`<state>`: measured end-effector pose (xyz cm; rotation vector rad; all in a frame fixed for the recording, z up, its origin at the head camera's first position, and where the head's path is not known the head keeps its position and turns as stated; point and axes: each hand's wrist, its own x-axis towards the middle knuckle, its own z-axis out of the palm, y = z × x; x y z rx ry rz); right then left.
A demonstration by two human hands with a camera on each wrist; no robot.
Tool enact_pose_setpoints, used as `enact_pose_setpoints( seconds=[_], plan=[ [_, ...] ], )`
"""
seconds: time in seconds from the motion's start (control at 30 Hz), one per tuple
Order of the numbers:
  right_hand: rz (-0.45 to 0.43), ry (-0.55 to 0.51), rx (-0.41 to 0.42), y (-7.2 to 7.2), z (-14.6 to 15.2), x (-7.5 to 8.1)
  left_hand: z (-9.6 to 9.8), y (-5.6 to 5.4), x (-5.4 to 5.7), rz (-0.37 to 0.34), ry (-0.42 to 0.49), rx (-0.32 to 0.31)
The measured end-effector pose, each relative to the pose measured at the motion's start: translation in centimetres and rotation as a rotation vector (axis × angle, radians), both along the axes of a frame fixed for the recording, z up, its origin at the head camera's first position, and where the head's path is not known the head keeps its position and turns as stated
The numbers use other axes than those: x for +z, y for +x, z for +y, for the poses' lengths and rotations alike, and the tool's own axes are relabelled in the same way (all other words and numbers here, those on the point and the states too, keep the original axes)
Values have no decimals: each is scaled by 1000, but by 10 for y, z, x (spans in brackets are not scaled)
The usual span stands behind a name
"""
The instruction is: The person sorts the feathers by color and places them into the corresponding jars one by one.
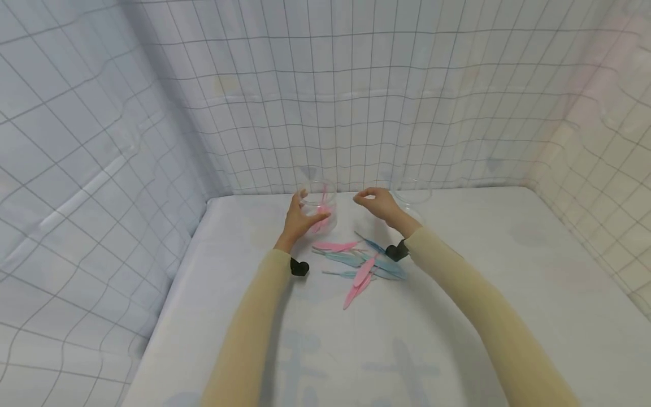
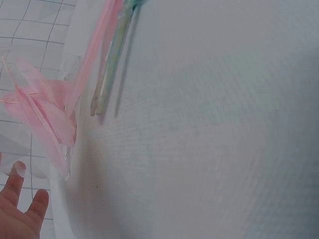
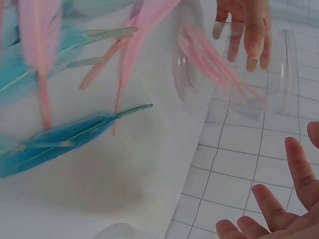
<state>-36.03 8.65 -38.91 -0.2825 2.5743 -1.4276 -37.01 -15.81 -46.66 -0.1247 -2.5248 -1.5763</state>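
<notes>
My left hand (image 1: 296,221) grips the side of a clear jar (image 1: 331,204), thumb on the near side and fingers round the far left. Inside the jar several pink feathers (image 1: 320,221) stand on end, also visible through its wall in the right wrist view. My right hand (image 1: 382,206) hovers between this jar and a second clear jar (image 1: 413,202), fingers loosely bent, with nothing seen in them. Below both hands lies a loose pile of pink feathers (image 1: 363,273) and light blue feathers (image 1: 344,259), with a darker blue feather (image 3: 65,142) nearest the right hand.
A white cloth (image 1: 325,350) covers the table. Grid-patterned curtains (image 1: 356,102) hang behind it and along both sides. The second jar stands behind my right wrist, partly hidden by it. Black wrist cameras (image 1: 299,267) sit under both wrists, close to the feathers.
</notes>
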Motion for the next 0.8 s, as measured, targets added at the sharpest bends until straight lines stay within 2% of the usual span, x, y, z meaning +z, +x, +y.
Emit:
enact_pose_setpoints(
  seconds=[0.27, 0.47, 0.67, 0.8],
  plan=[
    [18, 80, 130, 12, 25, -21, -1, -1, 0, -1, -5, -9],
    [99, 147, 228, 20, 42, -33, -1, 0, 4, -7, -4, -12],
    [179, 292, 347, 29, 50, -43, -1, 1, 4, -7, 3, -22],
    [230, 355, 387, 33, 50, -50, -2, 0, 3, -8, 0, -24]
  ],
)
